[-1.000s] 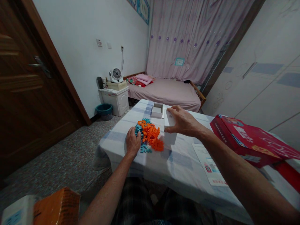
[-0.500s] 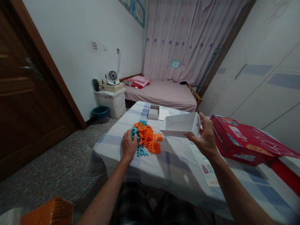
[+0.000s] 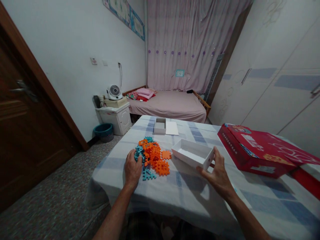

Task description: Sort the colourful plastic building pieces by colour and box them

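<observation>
A heap of orange and teal interlocking plastic tiles lies on the checked tablecloth. My left hand rests on the heap's near left edge, fingers curled over some teal pieces. Just right of the heap an open white box sits low over the cloth, mouth up and empty. My right hand grips its near right corner, thumb on the side wall.
A smaller white box and a white card lie at the table's far end. A large red box covers the right side. Beyond are a bed, a white cabinet with a fan, a teal bin and a brown door.
My right hand turned the white box from upended over the heap to mouth up, carried it right, and lowered it to the cloth. My left hand stayed on the tiles.
</observation>
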Tool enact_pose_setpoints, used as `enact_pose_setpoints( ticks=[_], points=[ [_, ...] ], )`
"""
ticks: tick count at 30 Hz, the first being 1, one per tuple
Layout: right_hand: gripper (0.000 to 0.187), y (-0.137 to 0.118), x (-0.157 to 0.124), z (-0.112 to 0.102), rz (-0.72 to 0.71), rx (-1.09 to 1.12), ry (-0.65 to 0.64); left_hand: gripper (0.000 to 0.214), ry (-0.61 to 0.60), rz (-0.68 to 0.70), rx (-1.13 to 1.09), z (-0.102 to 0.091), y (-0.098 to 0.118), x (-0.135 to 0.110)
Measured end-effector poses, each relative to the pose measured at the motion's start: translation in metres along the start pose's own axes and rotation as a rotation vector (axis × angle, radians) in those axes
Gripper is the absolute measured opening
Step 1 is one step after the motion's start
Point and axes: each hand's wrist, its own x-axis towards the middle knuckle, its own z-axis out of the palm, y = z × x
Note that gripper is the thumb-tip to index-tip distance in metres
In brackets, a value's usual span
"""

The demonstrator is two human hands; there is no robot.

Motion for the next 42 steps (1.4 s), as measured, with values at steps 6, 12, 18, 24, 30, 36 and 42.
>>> enact_pose_setpoints(
  ticks=[6, 12, 18, 24, 30, 36, 42],
  points=[
    [0.102, 0.007, -0.004, -0.007, 0.064, -0.064, -0.082, 0.041, -0.015, -0.031, 0.014, -0.001, 0.002, 0.001],
    [0.098, 0.007, 0.050, 0.024, 0.117, 0.034, 0.210, 0.044, -0.034, -0.059, 0.006, -0.003, 0.006, 0.000],
    [0.091, -0.002, 0.140, 0.096, 0.186, 0.052, 0.418, 0.046, -0.064, -0.077, -0.008, -0.005, 0.008, 0.001],
    [0.085, 0.004, 0.157, 0.153, 0.305, 0.050, 0.071, 0.048, -0.084, -0.095, -0.007, -0.006, 0.008, 0.002],
    [0.078, 0.009, 0.160, 0.165, 0.280, 0.042, 0.012, 0.046, -0.079, -0.095, -0.017, -0.005, 0.008, 0.002],
    [0.079, -0.010, 0.133, 0.145, 0.195, 0.088, -0.089, 0.045, -0.090, -0.092, -0.018, -0.007, 0.009, 0.003],
    [0.110, -0.030, 0.015, 0.111, -0.194, 0.074, -0.643, 0.044, -0.086, -0.095, -0.015, -0.007, 0.014, 0.001]
  ],
)
